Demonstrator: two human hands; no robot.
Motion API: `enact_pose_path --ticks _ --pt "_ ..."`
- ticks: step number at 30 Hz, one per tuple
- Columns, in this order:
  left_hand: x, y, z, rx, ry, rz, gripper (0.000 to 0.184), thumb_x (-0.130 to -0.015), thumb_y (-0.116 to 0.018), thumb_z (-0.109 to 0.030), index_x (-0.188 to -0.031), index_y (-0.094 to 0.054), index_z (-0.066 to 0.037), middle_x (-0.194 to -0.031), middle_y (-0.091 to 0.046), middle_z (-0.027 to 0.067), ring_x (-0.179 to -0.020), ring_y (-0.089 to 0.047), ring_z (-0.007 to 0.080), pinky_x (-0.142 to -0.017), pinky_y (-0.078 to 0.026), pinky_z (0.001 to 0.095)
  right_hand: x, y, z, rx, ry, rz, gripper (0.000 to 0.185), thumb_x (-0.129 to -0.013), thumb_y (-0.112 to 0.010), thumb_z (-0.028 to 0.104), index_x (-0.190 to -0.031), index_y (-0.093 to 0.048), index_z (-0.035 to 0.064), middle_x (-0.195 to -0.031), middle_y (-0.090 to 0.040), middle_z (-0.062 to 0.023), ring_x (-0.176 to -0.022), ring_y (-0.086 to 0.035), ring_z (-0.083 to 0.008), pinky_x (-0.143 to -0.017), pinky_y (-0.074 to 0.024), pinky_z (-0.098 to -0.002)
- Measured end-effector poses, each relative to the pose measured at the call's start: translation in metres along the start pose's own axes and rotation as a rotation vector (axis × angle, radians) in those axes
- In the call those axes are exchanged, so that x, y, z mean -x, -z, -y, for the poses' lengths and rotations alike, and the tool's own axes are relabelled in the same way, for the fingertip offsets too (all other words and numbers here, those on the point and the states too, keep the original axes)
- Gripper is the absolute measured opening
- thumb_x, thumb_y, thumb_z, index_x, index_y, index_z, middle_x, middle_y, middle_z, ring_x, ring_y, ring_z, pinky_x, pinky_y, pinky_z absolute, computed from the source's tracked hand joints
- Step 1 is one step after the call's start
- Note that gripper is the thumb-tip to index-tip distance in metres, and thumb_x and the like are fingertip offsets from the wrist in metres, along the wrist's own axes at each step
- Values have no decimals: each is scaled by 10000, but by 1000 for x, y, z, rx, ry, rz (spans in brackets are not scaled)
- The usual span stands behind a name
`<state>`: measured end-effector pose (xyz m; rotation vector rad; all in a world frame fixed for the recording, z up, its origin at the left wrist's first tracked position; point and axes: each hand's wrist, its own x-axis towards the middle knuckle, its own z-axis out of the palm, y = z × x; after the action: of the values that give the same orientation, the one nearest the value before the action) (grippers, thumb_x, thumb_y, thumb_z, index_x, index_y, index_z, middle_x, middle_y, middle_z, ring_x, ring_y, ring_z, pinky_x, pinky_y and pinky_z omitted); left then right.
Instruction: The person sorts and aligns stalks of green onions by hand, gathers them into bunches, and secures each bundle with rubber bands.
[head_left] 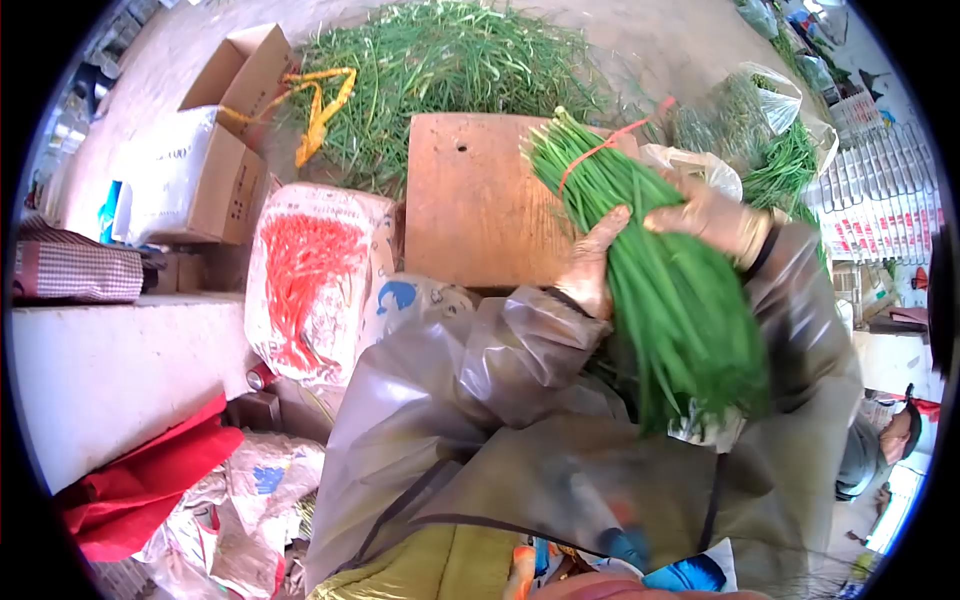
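A thick bunch of garlic chives (680,290) slants across my lap, its pale cut ends up at the board and its leafy ends hanging down, blurred. A red tie (597,160) circles it near the cut ends, and one loose end sticks out to the right. My left hand (592,262) grips the bunch from its left side, thumb along the stalks. From the right, my right hand (715,220) clasps the same bunch, thumb on top and its other fingers partly hidden. Behind the bunch lies a wooden board (480,200) with a small hole.
Loose green stalks (440,70) are heaped beyond the board. Left of it, red ties (305,275) lie on a white sack (375,225). Cardboard boxes (225,185) and a yellow strap (318,125) stand farther left. Bagged greens (785,160) and a wire rack (875,185) are right; another person (880,440) is lower right.
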<state>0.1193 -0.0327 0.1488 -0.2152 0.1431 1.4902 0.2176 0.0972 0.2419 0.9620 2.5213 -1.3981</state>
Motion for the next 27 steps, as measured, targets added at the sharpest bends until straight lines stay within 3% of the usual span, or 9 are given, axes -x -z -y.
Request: enact_pose_path --ticks 3,6,9,12,17,19,23,25,27 --pt "-2 -1 16 195 -64 185 446 -879 -567 -298 -1233 -447 -55 -1188 -538 111 -1048 -542 261 -908 -455 434 -30 37 41 89 -269 401 566 -788 -687 249 -1247 -462 6 -1077 -596 -56 -960 -536 -110 -867 -438 -271" --pt "-12 19 8 347 90 265 562 -878 -515 -423 -1292 -381 -66 -1282 -472 121 -1153 -474 300 -954 -402 480 -88 36 33 186 -526 504 577 -788 -678 307 -1234 -484 -5 -1081 -609 -73 -907 -566 -124 -817 -461 -273" --pt "-30 28 -2 454 107 247 539 -892 -502 -412 -1284 -386 -62 -1264 -494 126 -1123 -506 322 -917 -438 494 -149 9 12 797 -371 600 533 -787 -662 369 -1150 -556 -7 -1044 -628 -100 -863 -586 -144 -781 -470 -288" --pt "-43 30 -9 755 177 149 423 -915 -501 -233 -1274 -390 -37 -1246 -503 139 -1097 -518 335 -928 -434 492 -156 10 26 729 -324 696 504 -780 -652 411 -1058 -613 -8 -952 -652 -116 -811 -601 -169 -745 -476 -311" --pt "-36 14 1 499 16 208 439 -932 -452 -308 -1256 -399 -17 -1252 -495 150 -1135 -501 306 -932 -453 454 -154 18 41 552 -440 686 512 -768 -645 448 -973 -639 -21 -862 -663 -115 -759 -609 -193 -717 -475 -336" --pt "-37 16 -6 396 45 41 443 -933 -449 -319 -1254 -404 -18 -1254 -500 143 -1127 -508 301 -924 -459 434 -154 0 49 831 -402 645 540 -790 -602 486 -959 -638 -25 -849 -661 -125 -768 -607 -207 -720 -473 -337" --pt "-49 52 6 471 51 39 343 -915 -448 -224 -1206 -439 -42 -1174 -526 154 -1068 -534 283 -916 -464 428 -106 -16 6 535 127 392 492 -807 -607 427 -1050 -593 0 -1024 -615 -142 -903 -586 -218 -778 -463 -339" --pt "-28 55 14 -247 -284 7 375 -828 -549 -194 -1161 -457 -48 -1084 -553 124 -951 -560 221 -815 -482 369 -76 -33 -38 263 335 67 501 -805 -640 332 -1181 -506 29 -1156 -560 -150 -988 -563 -216 -838 -448 -345" --pt "-22 62 -3 -735 -274 -90 447 -786 -587 -206 -1184 -451 -57 -1012 -584 99 -885 -576 214 -765 -483 353 -35 -70 -41 -421 249 -247 554 -834 -614 288 -1287 -409 44 -1252 -490 -183 -1062 -537 -267 -886 -433 -349"
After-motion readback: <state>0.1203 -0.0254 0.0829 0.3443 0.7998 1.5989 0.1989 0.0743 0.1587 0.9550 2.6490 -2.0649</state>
